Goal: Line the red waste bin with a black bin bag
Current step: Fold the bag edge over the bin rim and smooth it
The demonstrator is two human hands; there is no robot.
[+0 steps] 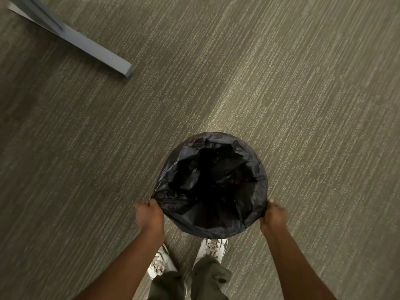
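Standing over the work, I note my two white shoes (213, 247) on the carpet (303, 83), toes just short of the bin. My left hand (149, 214) is closed on the bag's hem at the near-left of the rim; my right hand (273, 216) is closed on the hem at the near-right, fingers curled under so the pads are hidden. The black bin bag (211, 185) is open and draped over the whole rim as seen from above, its middle hanging slack and creased into the cavity. The red waste bin itself cannot be seen; the bag's folded collar covers everything in view. In my judgement the step in hand is seating the overhang down the outside wall, with the task nearly complete. The next move calls for an even downward pull on both sides, then pressing the slack against the inner wall, without tearing the thin film. Beyond, at the far-left corner of the carpet, a grey bar (95, 50) lies well apart.
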